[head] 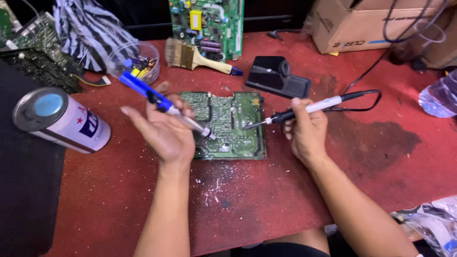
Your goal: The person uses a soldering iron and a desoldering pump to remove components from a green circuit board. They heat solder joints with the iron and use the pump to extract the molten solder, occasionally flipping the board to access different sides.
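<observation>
**Two tools meeting over a green circuit board**

From the head camera I am looking down on a red table (266, 190) dusted with white flecks. My left hand (162, 131) is curling around a blue desoldering pump (157, 99), fingers partly spread and the thumb pressing the barrel, so the pump is slanting down to the right with its nozzle resting on the green circuit board (228, 124). My right hand (307, 131) is gripping a soldering iron (304, 109) like a pen, fingers closed tight on its black and white handle, with the tip touching the board just right of the pump's nozzle. The board is lying flat at the table's middle, between both hands.

Behind it I am seeing a paintbrush (200, 59), a black stand (278, 76), a second green board (207, 24) and a clear plastic tub (135, 62) of small parts. A metal can (59, 121) is lying on its side to the left, a cardboard box (362, 24) is sitting far right, and a water bottle (440, 97) is at the right edge.
</observation>
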